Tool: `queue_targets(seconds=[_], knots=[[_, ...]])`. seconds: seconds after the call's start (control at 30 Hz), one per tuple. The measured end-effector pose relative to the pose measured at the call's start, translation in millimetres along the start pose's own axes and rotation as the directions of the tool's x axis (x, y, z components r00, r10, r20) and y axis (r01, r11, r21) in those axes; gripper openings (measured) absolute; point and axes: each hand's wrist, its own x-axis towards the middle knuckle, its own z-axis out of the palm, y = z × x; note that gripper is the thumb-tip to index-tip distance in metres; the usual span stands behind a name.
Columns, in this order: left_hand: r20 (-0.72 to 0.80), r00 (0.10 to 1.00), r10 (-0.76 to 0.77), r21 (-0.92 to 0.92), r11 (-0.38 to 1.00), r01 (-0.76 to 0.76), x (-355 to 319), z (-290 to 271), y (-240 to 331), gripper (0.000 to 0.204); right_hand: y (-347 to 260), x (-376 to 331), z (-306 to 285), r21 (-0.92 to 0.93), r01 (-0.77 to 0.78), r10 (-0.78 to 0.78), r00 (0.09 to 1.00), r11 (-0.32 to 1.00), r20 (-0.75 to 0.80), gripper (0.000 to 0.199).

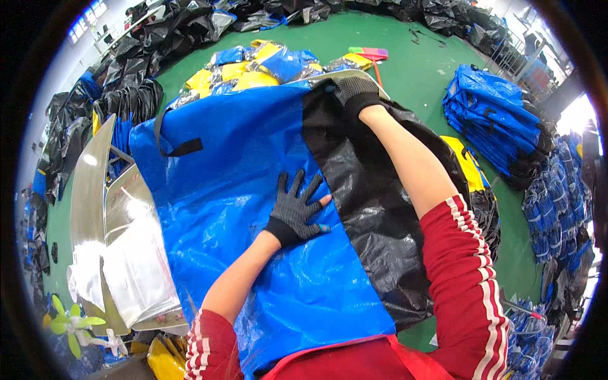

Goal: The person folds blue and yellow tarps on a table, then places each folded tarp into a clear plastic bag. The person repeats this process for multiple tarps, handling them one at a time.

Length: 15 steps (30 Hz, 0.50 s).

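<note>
Big piles all around on a green floor (pixel 405 38).
Up ahead, a heap of yellow and blue packs (pixel 256 79), with a broom (pixel 373 53) just to the right, pink and green on top, with a red stick. Behind that, lots of shiny black bundles (pixel 443 18) in a long, bumpy row. Over on the right, a fat stack of blue bags (pixel 487 117), and near it, many blue wrapped bundles (pixel 548 202). On the left, a pile of see-through, whitish plastic sheets (pixel 139 272). Down in the left corner, a little fan (pixel 60 325) with light green blades, and some yellow cloth (pixel 163 361) close by.
</note>
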Motion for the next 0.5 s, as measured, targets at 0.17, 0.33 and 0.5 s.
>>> queue_targets(seconds=[0.17, 0.33, 0.5], knots=[[-0.208, 0.956, -0.205, -0.012, 0.978, 0.208, -4.0, 37.3, -41.9, 0.074, -63.2, -87.8, -97.7, -0.020, 0.483, -0.484, 0.874, 0.875, -0.047, 0.032], [-0.123, 0.964, -0.237, -0.258, 0.945, 0.200, -18.9, 9.5, -17.7, 0.055, -69.1, -207.6, -92.5, 0.326, 0.569, -0.646, 0.731, 0.755, 0.221, 0.032], [0.220, 0.964, 0.149, -0.600, 0.800, 0.013, -96.1, -109.3, 58.3, 0.046, -46.6, -238.4, -65.2, 0.312, 0.560, -0.631, 0.745, 0.768, 0.216, 0.033]])
